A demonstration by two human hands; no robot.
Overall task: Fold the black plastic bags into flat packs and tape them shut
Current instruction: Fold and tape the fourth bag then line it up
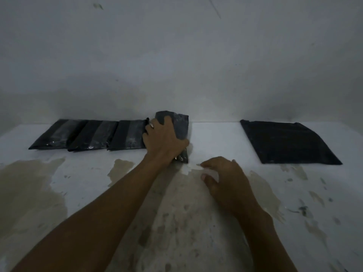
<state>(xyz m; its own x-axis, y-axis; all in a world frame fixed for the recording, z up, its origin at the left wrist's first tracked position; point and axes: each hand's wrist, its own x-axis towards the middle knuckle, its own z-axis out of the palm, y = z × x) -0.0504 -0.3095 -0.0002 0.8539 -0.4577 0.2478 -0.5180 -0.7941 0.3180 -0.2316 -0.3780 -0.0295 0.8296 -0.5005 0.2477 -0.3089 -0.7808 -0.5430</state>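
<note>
- Head view: the left hand [164, 141] grips a folded black pack [179, 126] near the far edge of a stained white worktop [216, 132], fingers curled over its top.
- Just left of it, three taped packs [88, 135] lie in a row, overlapping.
- The right hand [222, 180] hovers nearby, fingers loosely curled around a pale scrap, possibly tape [211, 171].
- An unfolded black bag [288, 142] lies flat, far right.

Dim, bluish, grainy light throughout. The wall [176, 55] darkens toward 9 and 3 o'clock. Wide-angle bending curves the table [216, 134] edge; details look soft.
</note>
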